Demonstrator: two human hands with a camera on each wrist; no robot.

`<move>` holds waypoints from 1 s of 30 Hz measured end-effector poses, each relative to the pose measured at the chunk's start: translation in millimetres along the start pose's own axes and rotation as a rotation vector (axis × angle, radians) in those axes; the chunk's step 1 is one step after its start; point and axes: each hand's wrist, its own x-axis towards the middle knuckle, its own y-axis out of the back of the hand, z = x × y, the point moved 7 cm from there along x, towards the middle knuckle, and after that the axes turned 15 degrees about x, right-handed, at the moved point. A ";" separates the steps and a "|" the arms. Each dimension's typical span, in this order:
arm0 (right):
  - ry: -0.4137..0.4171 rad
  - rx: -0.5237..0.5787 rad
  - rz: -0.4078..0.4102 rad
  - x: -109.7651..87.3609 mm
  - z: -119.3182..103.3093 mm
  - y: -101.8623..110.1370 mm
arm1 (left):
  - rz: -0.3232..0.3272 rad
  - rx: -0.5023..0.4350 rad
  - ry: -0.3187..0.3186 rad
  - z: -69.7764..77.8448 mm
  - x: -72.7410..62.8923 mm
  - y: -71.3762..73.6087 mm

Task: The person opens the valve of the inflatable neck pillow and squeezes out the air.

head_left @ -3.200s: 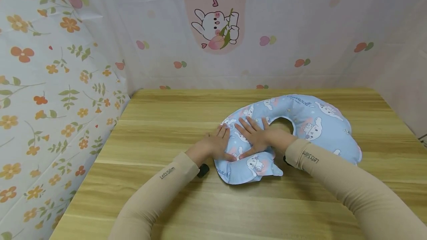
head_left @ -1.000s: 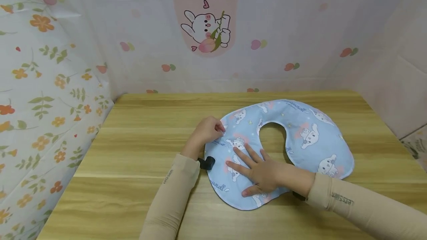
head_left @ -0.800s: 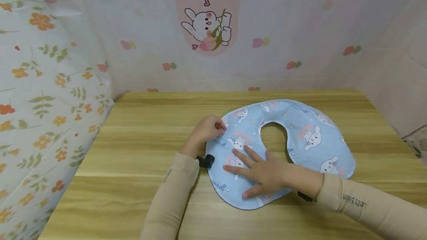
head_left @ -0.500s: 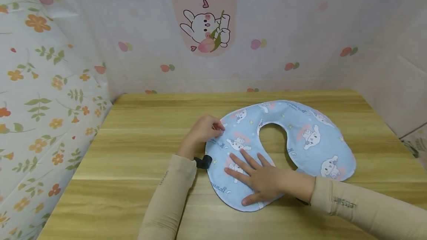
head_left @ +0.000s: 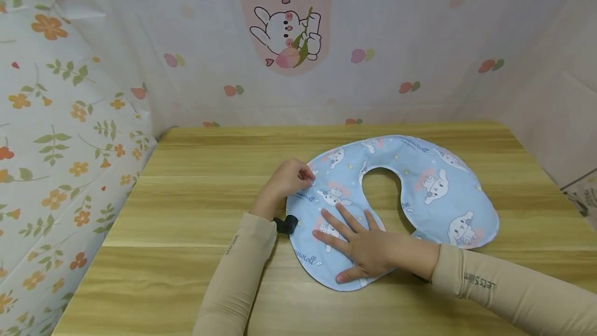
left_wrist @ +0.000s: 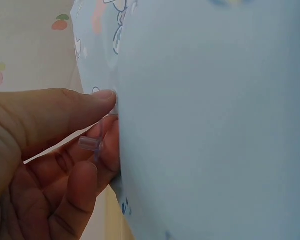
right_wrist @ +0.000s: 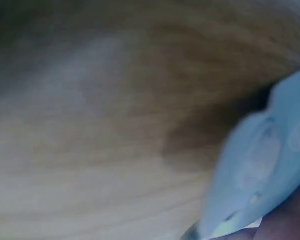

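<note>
A pale blue, U-shaped inflatable neck pillow (head_left: 438, 206) with white cartoon puppies lies on the wooden table. At its left edge my left hand (head_left: 288, 180) has curled fingers. In the left wrist view, the thumb (left_wrist: 97, 102) and fingers pinch around a small clear plastic air valve (left_wrist: 90, 144) at the pillow's edge. My right hand (head_left: 366, 245) rests palm down on the pillow's near-left lobe, fingers spread. The right wrist view is blurred and shows the pillow (right_wrist: 255, 170) slightly raised, with part of the right hand (right_wrist: 285, 220) at the corner.
The wooden tabletop (head_left: 200, 201) stretches around the pillow. A white cloth with printed rabbit and fruit (head_left: 396, 25) hangs behind it, and a floral cloth (head_left: 60, 170) hangs on the left. Black wrist cameras (head_left: 286, 224) sit at the wrists.
Earlier, both hands lay flat on the pillow's puffed, bent left lobe. That lobe is now spread out flatter; the left hand pinches at the edge, and the right has shifted nearer. The last second shows little movement.
</note>
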 end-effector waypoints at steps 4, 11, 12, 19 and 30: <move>0.024 0.054 0.012 -6.0 -0.4 7.5 | -0.001 0.030 -0.019 4.3 -0.6 -0.3; 0.049 0.116 0.088 -23.9 8.6 28.9 | -0.010 0.024 0.004 1.3 -0.4 -2.3; 0.046 0.120 0.093 -26.0 10.1 30.3 | -0.010 0.021 0.007 0.5 -0.3 -2.0; 0.001 0.128 0.064 -29.1 21.6 23.7 | -0.016 -0.003 0.017 1.4 1.2 -2.4; -0.008 0.108 0.114 -34.2 28.5 27.0 | -0.013 0.034 0.025 5.9 -1.0 -0.2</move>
